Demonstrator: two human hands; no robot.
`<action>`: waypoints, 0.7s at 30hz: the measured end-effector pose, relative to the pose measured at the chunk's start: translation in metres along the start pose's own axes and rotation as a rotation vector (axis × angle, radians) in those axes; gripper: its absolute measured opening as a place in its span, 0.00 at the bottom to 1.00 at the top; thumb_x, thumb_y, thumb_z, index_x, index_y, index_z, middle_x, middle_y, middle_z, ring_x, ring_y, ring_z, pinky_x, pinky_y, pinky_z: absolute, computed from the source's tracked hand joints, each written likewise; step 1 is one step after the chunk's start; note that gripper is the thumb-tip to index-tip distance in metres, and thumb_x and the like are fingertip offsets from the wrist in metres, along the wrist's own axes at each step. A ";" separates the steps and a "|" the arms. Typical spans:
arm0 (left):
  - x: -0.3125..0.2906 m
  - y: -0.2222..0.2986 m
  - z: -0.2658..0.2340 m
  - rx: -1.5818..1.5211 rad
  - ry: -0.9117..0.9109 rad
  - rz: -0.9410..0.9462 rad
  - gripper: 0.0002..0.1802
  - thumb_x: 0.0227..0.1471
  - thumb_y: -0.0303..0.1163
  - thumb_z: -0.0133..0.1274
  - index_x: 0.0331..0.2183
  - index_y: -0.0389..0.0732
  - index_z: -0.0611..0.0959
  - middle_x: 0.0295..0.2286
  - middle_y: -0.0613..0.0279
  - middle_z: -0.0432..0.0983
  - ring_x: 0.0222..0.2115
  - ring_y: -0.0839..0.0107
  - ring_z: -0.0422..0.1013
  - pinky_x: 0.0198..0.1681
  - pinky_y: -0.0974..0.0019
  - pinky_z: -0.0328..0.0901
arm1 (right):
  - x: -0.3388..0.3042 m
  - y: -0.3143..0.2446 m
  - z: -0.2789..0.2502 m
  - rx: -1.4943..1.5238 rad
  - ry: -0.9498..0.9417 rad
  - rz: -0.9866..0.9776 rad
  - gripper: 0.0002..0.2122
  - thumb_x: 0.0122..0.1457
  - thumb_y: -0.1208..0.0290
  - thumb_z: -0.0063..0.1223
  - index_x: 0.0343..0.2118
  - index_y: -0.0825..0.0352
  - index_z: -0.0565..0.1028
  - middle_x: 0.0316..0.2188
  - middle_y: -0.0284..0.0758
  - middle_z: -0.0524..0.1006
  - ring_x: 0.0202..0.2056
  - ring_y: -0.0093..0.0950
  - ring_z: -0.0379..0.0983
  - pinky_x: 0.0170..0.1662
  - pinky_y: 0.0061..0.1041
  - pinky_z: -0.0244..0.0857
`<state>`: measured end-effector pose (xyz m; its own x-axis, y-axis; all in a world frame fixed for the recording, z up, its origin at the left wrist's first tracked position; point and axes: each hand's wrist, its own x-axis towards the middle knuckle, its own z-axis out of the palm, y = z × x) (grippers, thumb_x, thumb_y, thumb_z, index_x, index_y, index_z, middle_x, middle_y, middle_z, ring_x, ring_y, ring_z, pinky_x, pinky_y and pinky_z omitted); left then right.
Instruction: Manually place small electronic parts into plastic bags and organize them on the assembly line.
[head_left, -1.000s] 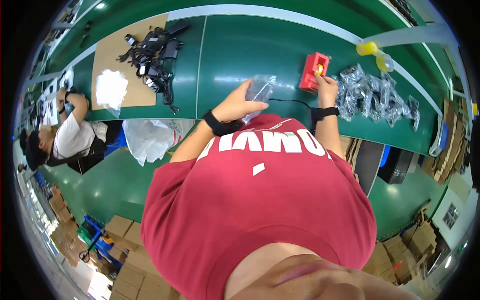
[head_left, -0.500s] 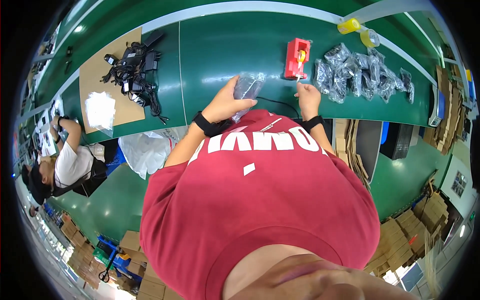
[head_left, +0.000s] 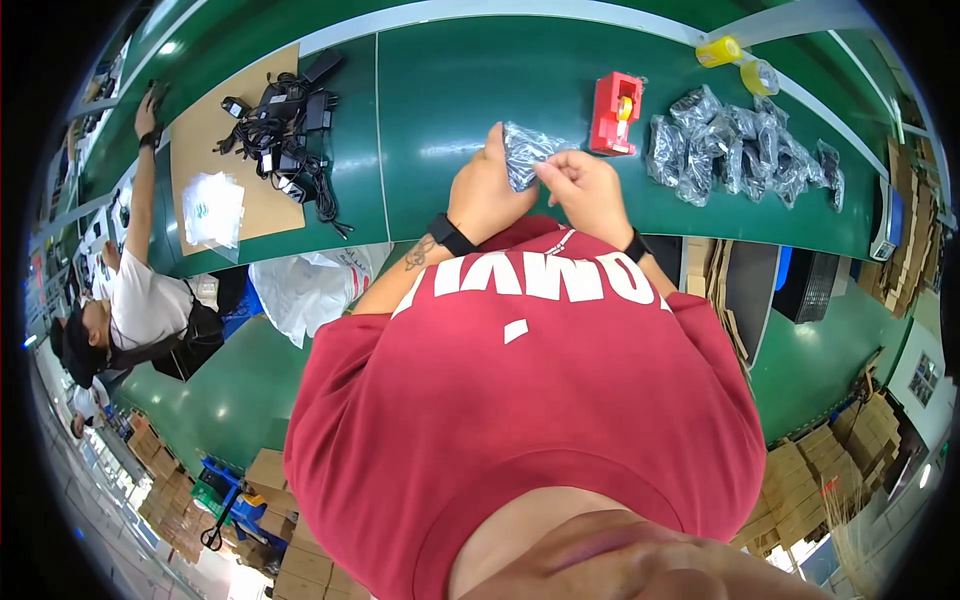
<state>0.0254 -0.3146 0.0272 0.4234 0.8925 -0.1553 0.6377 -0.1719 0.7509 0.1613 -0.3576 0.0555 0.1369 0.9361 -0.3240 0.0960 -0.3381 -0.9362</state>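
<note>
My left hand (head_left: 488, 192) grips a clear plastic bag (head_left: 528, 152) folded around a dark item whose kind I cannot make out. The bag is held up above the near edge of the green table. My right hand (head_left: 588, 188) is closed at the bag's right side, thumb and fingertips pinching against the plastic. Whether a strip of tape is between those fingertips is too small to tell. Just beyond my right hand stands a red tape dispenser (head_left: 606, 120) with a yellow-cored roll (head_left: 625, 108) in it.
Several bagged dark items (head_left: 725, 150) lie in a pile at right, with yellow tape rolls (head_left: 718, 52) behind. At left, black power adapters with cables (head_left: 285, 130) and clear bags (head_left: 212, 210) rest on cardboard (head_left: 265, 222). A co-worker (head_left: 150, 280) reaches over the table, far left.
My right hand has left the tape dispenser and come left to the bag. My left hand has turned and raised the bag, which looks folded tighter. The co-worker's arm now stretches forward.
</note>
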 end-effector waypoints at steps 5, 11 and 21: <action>-0.002 -0.004 0.006 0.206 0.147 0.063 0.41 0.33 0.38 0.56 0.47 0.28 0.58 0.28 0.44 0.70 0.27 0.51 0.69 0.28 0.57 0.65 | 0.009 0.015 0.015 -0.571 0.196 -0.234 0.12 0.48 0.66 0.53 0.25 0.71 0.67 0.11 0.35 0.70 0.13 0.21 0.66 0.17 0.20 0.57; -0.005 -0.014 0.005 0.257 0.184 0.063 0.43 0.31 0.39 0.56 0.47 0.28 0.58 0.26 0.45 0.69 0.24 0.53 0.70 0.25 0.59 0.65 | 0.014 0.022 0.015 -0.590 0.136 -0.063 0.17 0.47 0.63 0.54 0.29 0.70 0.62 0.10 0.34 0.69 0.13 0.22 0.66 0.18 0.21 0.57; -0.002 0.000 -0.020 -0.049 0.035 -0.079 0.42 0.31 0.41 0.57 0.46 0.27 0.60 0.32 0.44 0.70 0.32 0.58 0.71 0.33 0.64 0.65 | 0.024 0.027 -0.002 0.004 -0.226 -0.039 0.14 0.51 0.75 0.49 0.35 0.70 0.57 0.18 0.35 0.72 0.22 0.19 0.68 0.27 0.17 0.61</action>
<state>0.0121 -0.3082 0.0405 0.3497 0.9168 -0.1927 0.6352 -0.0808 0.7681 0.1688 -0.3440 0.0226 -0.0911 0.9467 -0.3090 0.0931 -0.3008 -0.9491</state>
